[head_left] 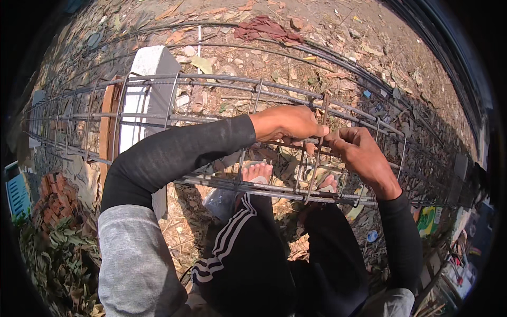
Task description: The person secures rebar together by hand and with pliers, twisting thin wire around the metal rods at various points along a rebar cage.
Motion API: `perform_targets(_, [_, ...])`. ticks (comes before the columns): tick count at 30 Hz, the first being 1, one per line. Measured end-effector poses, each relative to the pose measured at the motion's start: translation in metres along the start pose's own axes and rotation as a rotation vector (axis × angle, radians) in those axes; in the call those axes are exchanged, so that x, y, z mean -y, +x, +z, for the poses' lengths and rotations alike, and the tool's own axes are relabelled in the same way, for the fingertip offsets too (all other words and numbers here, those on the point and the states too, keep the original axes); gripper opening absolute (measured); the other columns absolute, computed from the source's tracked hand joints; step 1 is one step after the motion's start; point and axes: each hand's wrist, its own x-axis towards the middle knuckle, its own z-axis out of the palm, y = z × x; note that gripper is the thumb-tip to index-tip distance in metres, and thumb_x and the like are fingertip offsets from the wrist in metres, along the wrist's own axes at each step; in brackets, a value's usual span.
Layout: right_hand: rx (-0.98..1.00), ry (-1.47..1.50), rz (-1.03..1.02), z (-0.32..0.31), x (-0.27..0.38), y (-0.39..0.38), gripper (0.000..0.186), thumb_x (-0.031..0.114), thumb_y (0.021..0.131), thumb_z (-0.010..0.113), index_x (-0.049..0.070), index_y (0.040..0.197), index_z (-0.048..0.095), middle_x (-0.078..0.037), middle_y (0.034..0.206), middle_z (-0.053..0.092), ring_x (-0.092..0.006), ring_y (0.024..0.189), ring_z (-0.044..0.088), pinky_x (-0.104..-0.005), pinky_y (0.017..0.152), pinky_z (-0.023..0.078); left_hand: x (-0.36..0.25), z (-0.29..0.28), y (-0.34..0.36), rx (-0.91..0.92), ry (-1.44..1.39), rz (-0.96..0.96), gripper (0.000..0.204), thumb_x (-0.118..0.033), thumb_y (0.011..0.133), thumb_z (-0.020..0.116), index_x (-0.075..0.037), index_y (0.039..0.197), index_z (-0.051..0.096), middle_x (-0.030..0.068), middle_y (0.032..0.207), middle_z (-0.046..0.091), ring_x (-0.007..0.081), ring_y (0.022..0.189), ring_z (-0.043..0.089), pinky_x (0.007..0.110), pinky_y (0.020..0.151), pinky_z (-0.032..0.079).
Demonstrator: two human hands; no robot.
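Note:
A long cage of steel reinforcing bars (211,78) with square stirrups stretches across in front of me. My left hand (289,123) reaches over it from the left, its fingers curled round a rusty stirrup (316,168) where this meets a lengthwise bar. Close against it on the right, my right hand (362,156) is closed in a pinch at the same crossing. Whatever lies between the right fingertips is too small and hidden to make out. The two hands nearly touch.
A white block (154,62) and an orange-brown board (107,127) stand at the cage's left part. More long bars and a dark red cloth (268,29) lie beyond. Broken bricks (57,199) are at left. My feet (257,172) stand among leaves below the cage.

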Motion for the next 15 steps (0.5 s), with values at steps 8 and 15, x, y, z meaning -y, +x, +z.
perform_targets(8, [-0.232, -0.621, -0.383, -0.019, -0.016, -0.017, 0.018, 0.012, 0.088, 0.065, -0.001, 0.097, 0.074, -0.024, 0.086, 0.069, -0.0401, 0.077, 0.068, -0.0442, 0.072, 0.053, -0.015, 0.008, 0.02, 0.01, 0.201, 0.085, 0.064, -0.056, 0.101, 0.047, -0.004, 0.07, 0.069, -0.0034, 0.051, 0.034, 0.0118, 0.049, 0.036, 0.035, 0.049, 0.03])
perform_targets(15, [-0.266, -0.639, -0.4, -0.014, -0.009, -0.022, 0.015, 0.012, 0.087, 0.065, 0.005, 0.096, 0.075, -0.022, 0.08, 0.068, -0.0408, 0.075, 0.066, -0.046, 0.069, 0.053, -0.004, 0.008, 0.026, -0.024, 0.277, 0.078, 0.061, -0.054, 0.1, 0.049, -0.003, 0.073, 0.07, 0.0013, 0.053, 0.046, 0.0137, 0.052, 0.043, 0.036, 0.051, 0.035])
